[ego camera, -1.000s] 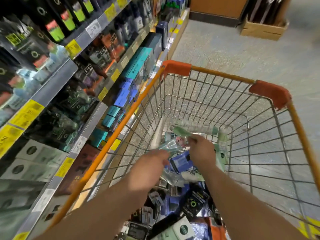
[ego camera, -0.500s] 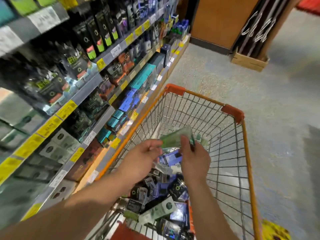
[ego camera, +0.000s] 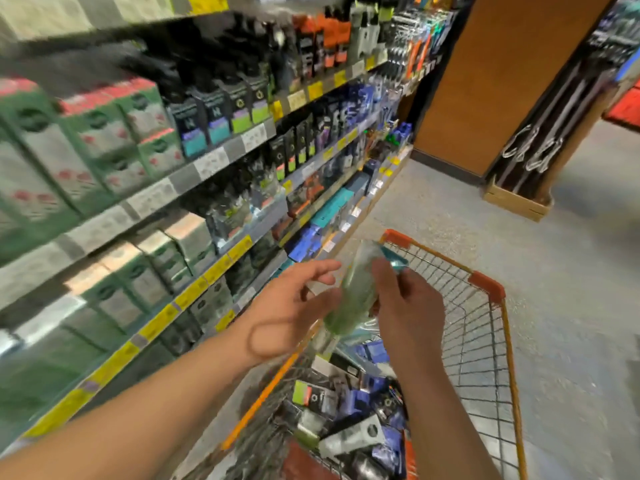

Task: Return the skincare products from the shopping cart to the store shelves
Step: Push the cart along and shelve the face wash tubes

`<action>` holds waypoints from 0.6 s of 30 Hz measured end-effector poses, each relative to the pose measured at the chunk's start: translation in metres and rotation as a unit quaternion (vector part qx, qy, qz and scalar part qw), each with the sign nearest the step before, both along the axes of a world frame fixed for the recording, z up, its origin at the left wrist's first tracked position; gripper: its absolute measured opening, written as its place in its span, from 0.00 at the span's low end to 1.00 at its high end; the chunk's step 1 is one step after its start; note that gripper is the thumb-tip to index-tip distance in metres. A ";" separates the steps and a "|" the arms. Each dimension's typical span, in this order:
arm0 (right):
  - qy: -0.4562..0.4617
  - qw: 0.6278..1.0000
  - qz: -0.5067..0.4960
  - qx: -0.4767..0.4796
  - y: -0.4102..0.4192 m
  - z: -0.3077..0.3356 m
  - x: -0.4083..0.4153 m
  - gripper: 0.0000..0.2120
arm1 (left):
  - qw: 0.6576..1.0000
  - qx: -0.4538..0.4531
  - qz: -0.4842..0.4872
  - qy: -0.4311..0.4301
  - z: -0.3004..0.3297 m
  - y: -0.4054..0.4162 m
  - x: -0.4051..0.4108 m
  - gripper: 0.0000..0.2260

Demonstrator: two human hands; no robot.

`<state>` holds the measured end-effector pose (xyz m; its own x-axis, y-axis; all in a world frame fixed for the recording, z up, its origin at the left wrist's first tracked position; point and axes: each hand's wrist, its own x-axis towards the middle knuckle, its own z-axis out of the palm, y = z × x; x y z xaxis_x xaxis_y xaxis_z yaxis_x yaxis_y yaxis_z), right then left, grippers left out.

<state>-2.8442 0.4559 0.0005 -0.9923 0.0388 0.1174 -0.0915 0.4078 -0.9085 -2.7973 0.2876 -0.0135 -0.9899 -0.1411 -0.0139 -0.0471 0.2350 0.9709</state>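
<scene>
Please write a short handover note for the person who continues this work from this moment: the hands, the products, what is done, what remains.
Right hand holds a green packet in its grip, above the cart's near-left rim.
Left hand is open beside the packet; whether it touches is unclear.
Cart: many products piled at the near end.
Shelves stand on the left.
Done: packet lifted out.
Left: shelve it, then the rest.
</scene>
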 end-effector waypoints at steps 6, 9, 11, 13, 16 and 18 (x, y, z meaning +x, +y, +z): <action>0.069 0.994 0.088 0.015 -0.069 0.057 0.042 0.31 | 0.999 -0.013 -0.052 0.002 0.050 -0.062 0.070 0.21; 0.062 0.983 0.163 -0.048 -0.107 0.076 0.067 0.30 | 0.998 0.035 -0.048 0.006 0.066 -0.095 0.106 0.17; 0.016 0.977 0.193 -0.089 -0.134 0.087 0.079 0.29 | 0.998 0.052 -0.033 0.030 0.077 -0.115 0.127 0.12; 0.010 0.971 0.218 -0.096 -0.162 0.099 0.092 0.32 | 0.997 0.058 -0.005 0.045 0.087 -0.136 0.148 0.10; 0.023 0.960 0.261 -0.099 -0.197 0.116 0.117 0.29 | 0.995 0.063 0.030 0.076 0.102 -0.165 0.179 0.13; 0.017 0.947 0.302 -0.104 -0.216 0.129 0.135 0.23 | 0.994 0.052 0.047 0.082 0.113 -0.183 0.201 0.11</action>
